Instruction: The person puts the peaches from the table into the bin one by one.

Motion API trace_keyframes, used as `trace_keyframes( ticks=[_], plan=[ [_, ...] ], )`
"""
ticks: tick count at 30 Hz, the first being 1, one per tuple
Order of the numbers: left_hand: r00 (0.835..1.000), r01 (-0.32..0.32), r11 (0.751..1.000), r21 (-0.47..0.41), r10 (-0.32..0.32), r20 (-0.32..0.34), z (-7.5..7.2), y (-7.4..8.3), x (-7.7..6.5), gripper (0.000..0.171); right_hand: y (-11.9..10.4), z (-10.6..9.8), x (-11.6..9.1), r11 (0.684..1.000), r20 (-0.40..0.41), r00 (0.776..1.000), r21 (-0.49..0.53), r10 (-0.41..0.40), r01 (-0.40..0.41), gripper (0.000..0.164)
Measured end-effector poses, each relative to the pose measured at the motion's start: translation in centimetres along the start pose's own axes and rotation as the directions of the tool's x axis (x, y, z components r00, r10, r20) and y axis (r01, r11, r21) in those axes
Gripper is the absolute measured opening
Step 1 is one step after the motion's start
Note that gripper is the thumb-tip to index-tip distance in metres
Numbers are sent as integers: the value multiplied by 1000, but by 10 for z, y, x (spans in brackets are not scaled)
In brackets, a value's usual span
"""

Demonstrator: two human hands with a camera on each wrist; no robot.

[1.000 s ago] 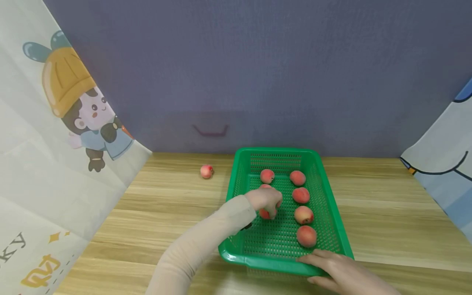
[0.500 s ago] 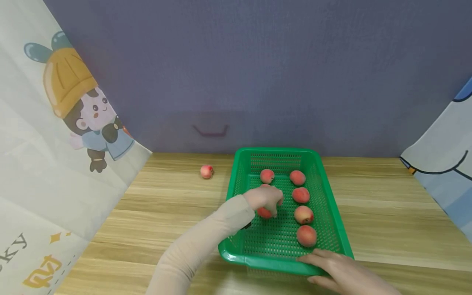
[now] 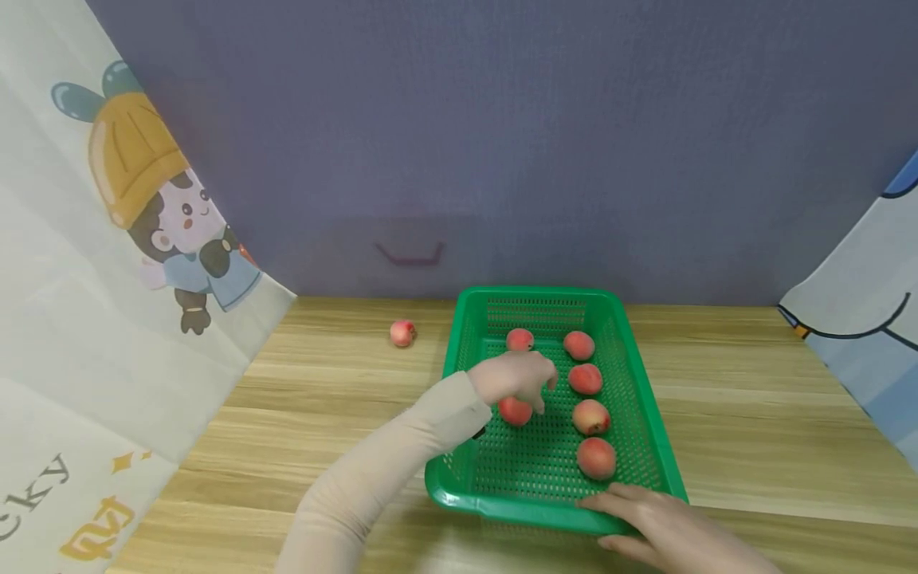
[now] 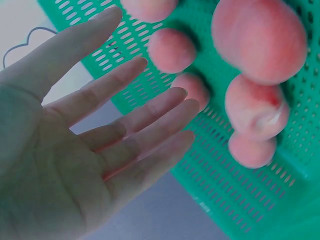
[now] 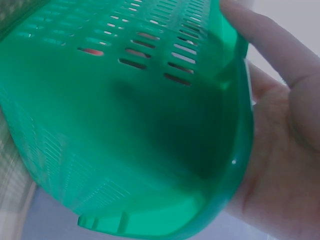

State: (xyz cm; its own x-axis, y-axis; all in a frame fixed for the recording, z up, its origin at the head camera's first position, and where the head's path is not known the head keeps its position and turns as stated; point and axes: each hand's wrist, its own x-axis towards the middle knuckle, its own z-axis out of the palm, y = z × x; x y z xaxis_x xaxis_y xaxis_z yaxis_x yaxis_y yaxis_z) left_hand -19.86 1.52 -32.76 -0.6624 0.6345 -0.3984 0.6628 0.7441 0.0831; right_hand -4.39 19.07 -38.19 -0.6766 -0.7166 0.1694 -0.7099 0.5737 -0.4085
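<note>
Several reddish peaches lie in two rows in a green plastic basket (image 3: 649, 414). My left hand (image 3: 512, 377) hovers over the left row, between the far peach (image 3: 519, 340) and the near peach (image 3: 515, 411). In the left wrist view its fingers (image 4: 145, 110) are extended, apart from the peaches (image 4: 172, 50), and nothing is in the palm. Along the right row, the nearest peach (image 3: 596, 459) lies close to my right hand (image 3: 656, 522). That hand holds the basket's near rim, fingers over it and thumb (image 5: 272, 42) on the outer side; its fingertips are hidden in the right wrist view.
One more peach (image 3: 403, 333) sits on the wooden table (image 3: 337, 383), left of the basket. Behind the table stands a grey-purple panel (image 3: 502, 159). Printed sheets flank both sides, the left sheet (image 3: 57, 263) bearing a cartoon figure.
My left hand has let go of the near peach in the left row and lifted slightly up and away. That peach now shows more fully. My right hand stays on the rim.
</note>
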Motion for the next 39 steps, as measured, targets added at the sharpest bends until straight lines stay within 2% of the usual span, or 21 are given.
trace_keyframes(
  ticks=[9, 17, 25, 29, 32, 36, 39],
  plan=[
    [997, -58, 997, 46, 60, -42, -15, 2, -17, 43, 0, 0, 1, 1000, 1, 1000, 6, -2, 2, 36],
    [988, -99, 990, 97, 110, -107, -21, 1, -35, 38, 1, 0, 0, 1000, -1, 1000, -12, -6, 6, 36],
    [966, -129, 974, 185, 166, -200, -23, -2, -52, 31, 1, 0, 0, 1000, 8, 1000, -11, 1, -1, 37],
    [944, -157, 968, 197, 206, -259, -23, -7, -60, 29, 1, 0, 0, 1000, 18, 1000, -10, 15, -15, 38],
    [918, -186, 965, 183, 237, -318, -23, -12, -65, 26, 1, 0, 0, 1000, 21, 1000, -9, 15, -15, 38],
    [865, -212, 961, 180, 270, -423, -20, -21, -71, 16, 1, 1, 0, 1000, 12, 1000, -14, 4, -4, 37],
    [827, -203, 963, 176, 265, -495, -17, -26, -74, 15, 2, 1, 0, 1000, 5, 1000, -21, -1, 1, 37]
  ],
)
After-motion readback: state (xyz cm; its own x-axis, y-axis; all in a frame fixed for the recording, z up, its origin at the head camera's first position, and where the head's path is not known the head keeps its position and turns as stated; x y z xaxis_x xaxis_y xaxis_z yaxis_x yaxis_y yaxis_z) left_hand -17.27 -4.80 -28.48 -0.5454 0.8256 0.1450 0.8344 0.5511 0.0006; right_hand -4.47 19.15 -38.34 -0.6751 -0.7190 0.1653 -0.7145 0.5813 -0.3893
